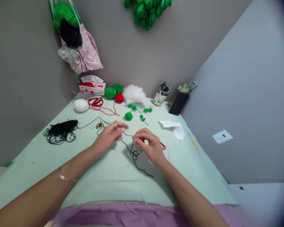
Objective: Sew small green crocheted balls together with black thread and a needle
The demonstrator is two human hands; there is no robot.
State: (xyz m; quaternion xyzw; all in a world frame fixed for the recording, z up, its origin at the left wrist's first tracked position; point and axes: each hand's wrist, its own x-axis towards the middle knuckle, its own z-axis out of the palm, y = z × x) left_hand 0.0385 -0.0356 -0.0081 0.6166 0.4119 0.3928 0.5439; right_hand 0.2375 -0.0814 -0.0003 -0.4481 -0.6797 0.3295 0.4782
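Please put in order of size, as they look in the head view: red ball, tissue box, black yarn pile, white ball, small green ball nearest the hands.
1. Black yarn pile
2. Tissue box
3. White ball
4. Red ball and small green ball: too alike to rank

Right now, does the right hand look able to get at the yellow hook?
Probably yes: the hook lies uncovered, with mostly bare cloth between it and the right hand, though that hand seems to pinch black yarn.
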